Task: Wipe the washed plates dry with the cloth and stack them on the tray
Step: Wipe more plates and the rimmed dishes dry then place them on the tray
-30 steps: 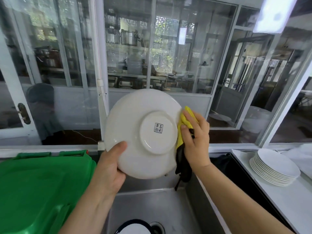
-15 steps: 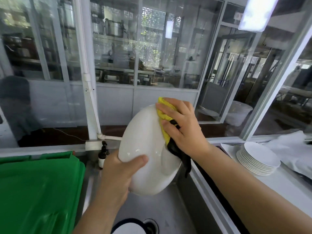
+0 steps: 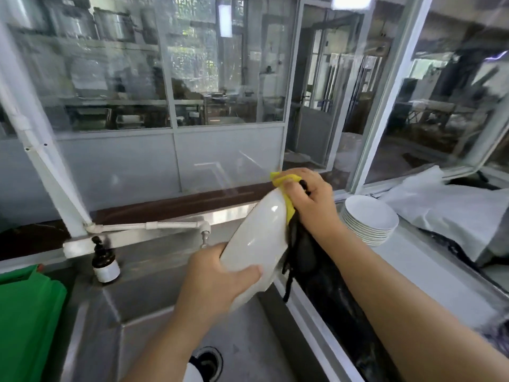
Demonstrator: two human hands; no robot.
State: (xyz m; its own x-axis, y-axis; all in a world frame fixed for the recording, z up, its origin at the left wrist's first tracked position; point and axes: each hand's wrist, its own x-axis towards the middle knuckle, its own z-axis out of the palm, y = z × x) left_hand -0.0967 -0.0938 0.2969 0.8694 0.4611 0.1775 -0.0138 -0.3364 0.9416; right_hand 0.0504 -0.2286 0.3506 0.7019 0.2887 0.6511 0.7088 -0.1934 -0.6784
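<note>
Gripping the lower rim of the white plate (image 3: 254,238), the left hand (image 3: 217,279) tilts it on edge over the sink (image 3: 154,312) — the right hand (image 3: 308,199) clutches the yellow cloth (image 3: 286,188) against its upper edge, stacked plates (image 3: 370,220) just beyond that hand on the desk (image 3: 413,271).

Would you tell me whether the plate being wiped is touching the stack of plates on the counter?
Apart. The head view shows the plate held over the sink, with the right hand between it and the stack.
</note>
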